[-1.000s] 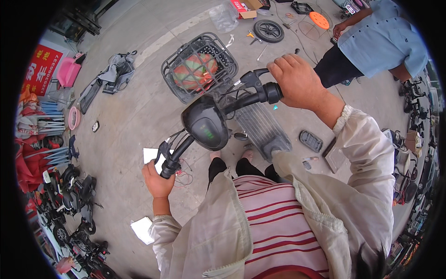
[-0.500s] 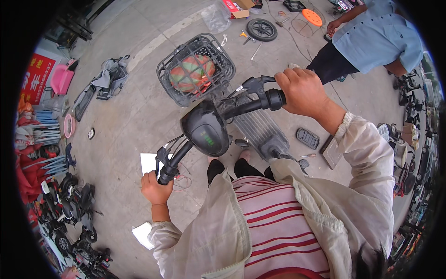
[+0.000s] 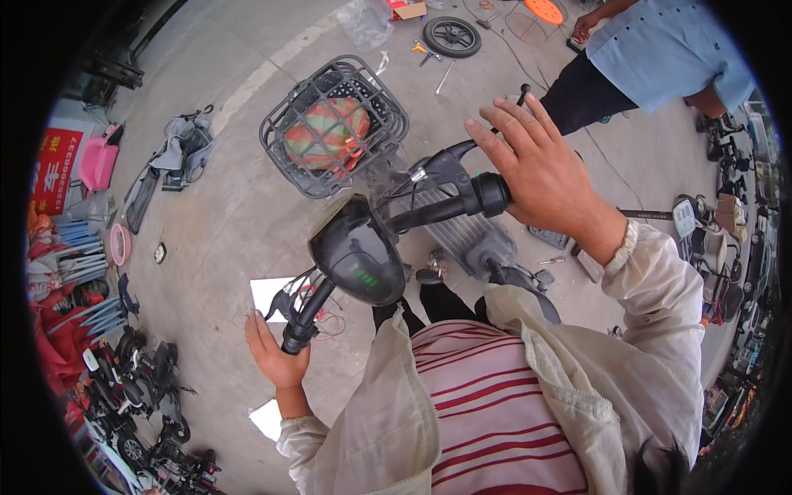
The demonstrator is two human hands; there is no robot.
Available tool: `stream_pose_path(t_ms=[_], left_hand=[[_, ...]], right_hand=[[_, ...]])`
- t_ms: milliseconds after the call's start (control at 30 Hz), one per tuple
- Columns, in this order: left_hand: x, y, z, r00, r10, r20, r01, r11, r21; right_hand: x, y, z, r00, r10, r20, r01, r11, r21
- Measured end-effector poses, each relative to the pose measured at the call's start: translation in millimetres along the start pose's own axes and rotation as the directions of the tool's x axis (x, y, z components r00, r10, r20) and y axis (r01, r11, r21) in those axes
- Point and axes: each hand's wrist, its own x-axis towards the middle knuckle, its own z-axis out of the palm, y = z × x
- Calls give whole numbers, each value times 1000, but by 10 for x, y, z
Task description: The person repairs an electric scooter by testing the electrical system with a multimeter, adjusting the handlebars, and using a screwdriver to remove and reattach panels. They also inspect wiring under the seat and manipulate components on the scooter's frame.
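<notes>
Right hand (image 3: 551, 177) hides the far end of a black handlebar (image 3: 429, 215).
Left hand (image 3: 279, 356), thumb unclear, lies against its near end; both hands' fingers stretch straight.

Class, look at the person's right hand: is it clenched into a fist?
No, the right hand has its fingers stretched out at the handlebar's right end.
</notes>
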Motion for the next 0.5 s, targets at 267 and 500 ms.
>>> stream_pose_path(t_ms=[267,500], left_hand=[[-25,19,36,994,-30,108,34,999,-31],[-38,-18,54,998,35,46,-40,993,112]], right_hand=[[0,124,105,1000,-22,10,21,998,60],[-108,112,124,999,14,39,-12,999,-50]])
